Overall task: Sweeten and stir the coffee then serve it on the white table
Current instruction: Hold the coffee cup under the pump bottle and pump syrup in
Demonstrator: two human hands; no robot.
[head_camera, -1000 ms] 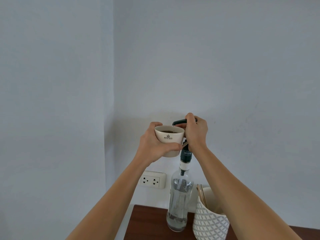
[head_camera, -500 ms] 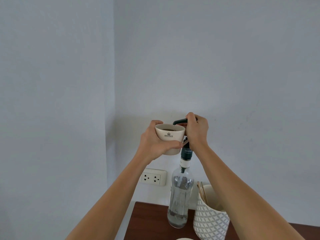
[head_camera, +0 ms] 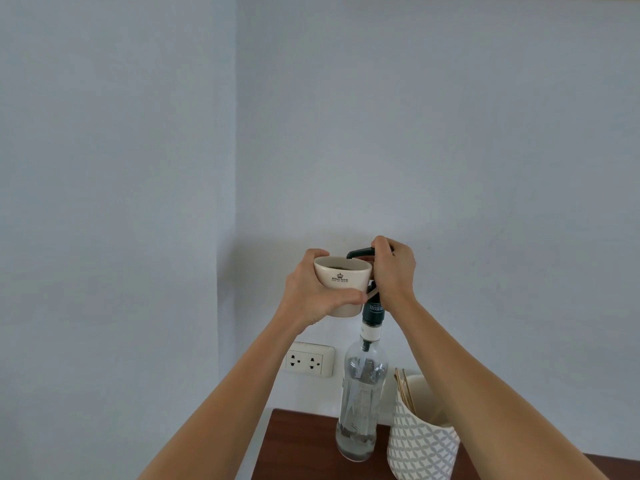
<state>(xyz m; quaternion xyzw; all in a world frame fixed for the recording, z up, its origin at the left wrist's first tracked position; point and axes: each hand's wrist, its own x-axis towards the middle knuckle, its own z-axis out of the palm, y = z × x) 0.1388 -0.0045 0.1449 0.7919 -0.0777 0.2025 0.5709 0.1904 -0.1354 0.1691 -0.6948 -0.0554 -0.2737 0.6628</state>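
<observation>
flanking syrup bottle (head_camera: pixel 360 403): stirrer cup (head_camera: pixel 420 448), outlet (head_camera: pixel 309 359)

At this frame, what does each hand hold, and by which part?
The left hand holds the white cup by its side wall, fingers wrapped around it. The right hand grips the black pump head atop the syrup bottle.

The left hand (head_camera: pixel 311 296) holds a cream cup (head_camera: pixel 341 284) of dark coffee raised under the black pump spout (head_camera: pixel 360 252) of a clear syrup bottle (head_camera: pixel 360 400); the right hand (head_camera: pixel 393 271) wraps the pump head. The bottle stands on the brown worktop (head_camera: pixel 298 445) beside a patterned holder (head_camera: pixel 420 441) of wooden stirrers (head_camera: pixel 403 386)
</observation>
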